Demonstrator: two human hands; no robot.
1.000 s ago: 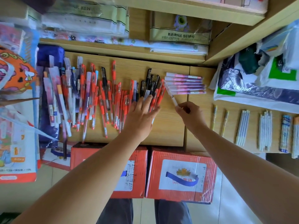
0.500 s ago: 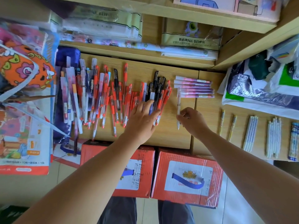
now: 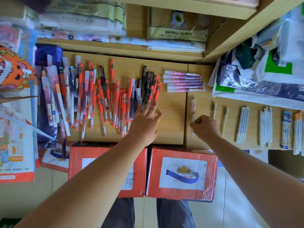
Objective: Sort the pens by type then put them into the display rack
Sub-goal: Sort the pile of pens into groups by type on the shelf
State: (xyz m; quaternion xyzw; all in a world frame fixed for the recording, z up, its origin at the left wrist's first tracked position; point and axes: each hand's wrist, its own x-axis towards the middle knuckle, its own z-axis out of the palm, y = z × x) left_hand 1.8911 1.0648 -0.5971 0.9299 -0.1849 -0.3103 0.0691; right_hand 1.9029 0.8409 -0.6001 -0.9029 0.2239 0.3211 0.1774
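Note:
A wide heap of mixed pens (image 3: 105, 99), mostly red with some black and pastel ones, covers the left part of the wooden shelf (image 3: 171, 129). My left hand (image 3: 144, 122) lies flat with fingers spread, its fingertips on the heap's right edge. My right hand (image 3: 205, 127) pinches a white and pink pen (image 3: 194, 107) that points away from me over the right board. A neat stack of pink pens (image 3: 184, 81) lies above it. Further right lie two yellow pens (image 3: 213, 109) and several sorted white and blue bundles (image 3: 264, 127).
Two red cardboard boxes (image 3: 181, 173) stand below the shelf's front edge. Plastic bags (image 3: 263, 76) crowd the back right. Packaged stationery (image 3: 176, 35) fills the upper shelf, and colourful packs (image 3: 14, 129) lie at the left.
My right hand has carried the white and pink pen from the heap's right edge rightward onto the right board, turning it to point away from me. My left hand stayed on the heap.

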